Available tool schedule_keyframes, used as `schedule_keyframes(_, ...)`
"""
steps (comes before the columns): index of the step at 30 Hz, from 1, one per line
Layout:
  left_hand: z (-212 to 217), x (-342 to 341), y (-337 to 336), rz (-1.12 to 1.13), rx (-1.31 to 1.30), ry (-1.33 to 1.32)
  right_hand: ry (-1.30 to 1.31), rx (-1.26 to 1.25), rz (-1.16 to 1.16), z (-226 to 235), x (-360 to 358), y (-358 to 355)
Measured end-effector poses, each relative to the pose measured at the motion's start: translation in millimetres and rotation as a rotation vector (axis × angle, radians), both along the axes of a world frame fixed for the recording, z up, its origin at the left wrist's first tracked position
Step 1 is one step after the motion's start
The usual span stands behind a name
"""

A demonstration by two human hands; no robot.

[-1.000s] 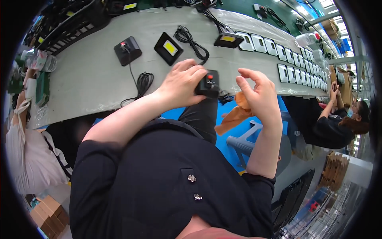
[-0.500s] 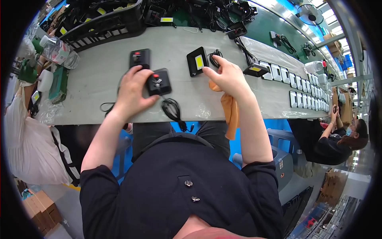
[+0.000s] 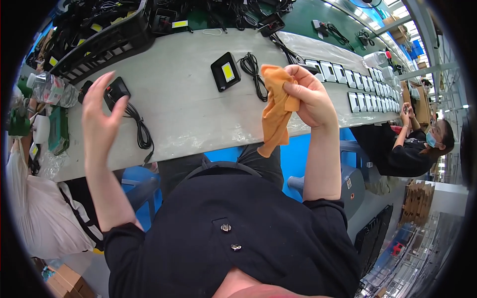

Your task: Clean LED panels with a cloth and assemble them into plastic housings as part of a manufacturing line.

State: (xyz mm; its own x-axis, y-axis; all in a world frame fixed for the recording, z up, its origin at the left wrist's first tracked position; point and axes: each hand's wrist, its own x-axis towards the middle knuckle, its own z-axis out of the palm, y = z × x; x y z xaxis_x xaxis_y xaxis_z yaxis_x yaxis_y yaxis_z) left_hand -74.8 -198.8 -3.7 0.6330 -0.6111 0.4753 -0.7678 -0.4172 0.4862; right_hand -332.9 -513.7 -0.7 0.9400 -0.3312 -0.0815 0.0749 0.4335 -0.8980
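Note:
My right hand (image 3: 313, 102) pinches a crumpled orange cloth (image 3: 277, 107) that hangs over the table's front edge. My left hand (image 3: 101, 116) is raised with fingers apart, holding nothing. Partly behind it, a black lamp housing with a red switch (image 3: 118, 90) lies on the table, its coiled black cable (image 3: 142, 130) trailing toward the edge. A second dark housing is mostly hidden by the fingers. In the middle rests a square black lamp (image 3: 217, 74) with a yellow panel facing up. Its looped cable (image 3: 254, 74) lies between it and the cloth.
A black crate (image 3: 107, 62) full of lamps and cables stands at the far left, beside a clear plastic bottle (image 3: 52, 89). Rows of white-and-black square parts (image 3: 343, 73) extend to the right. More corded lamps (image 3: 272, 25) lie at the back. A co-worker (image 3: 415, 149) sits at the right.
My left hand has moved left and come off the black housings, which now lie farther left. My right hand has drawn back from the yellow-panel lamp, raising the cloth. The view has shifted.

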Motion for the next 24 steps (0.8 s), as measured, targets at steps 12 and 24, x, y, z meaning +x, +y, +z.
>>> schedule_keyframes(12, -11.5, -148.5, -156.5, -0.619, -0.193, 0.550, -0.087, 0.102, -0.174, -13.8, -45.0, 25.0)
schedule_keyframes(24, -80.7, -72.9, -162.3, -0.227, 0.086, 0.194, -0.132, 0.077, -0.342, -37.5, -61.4, 19.7)
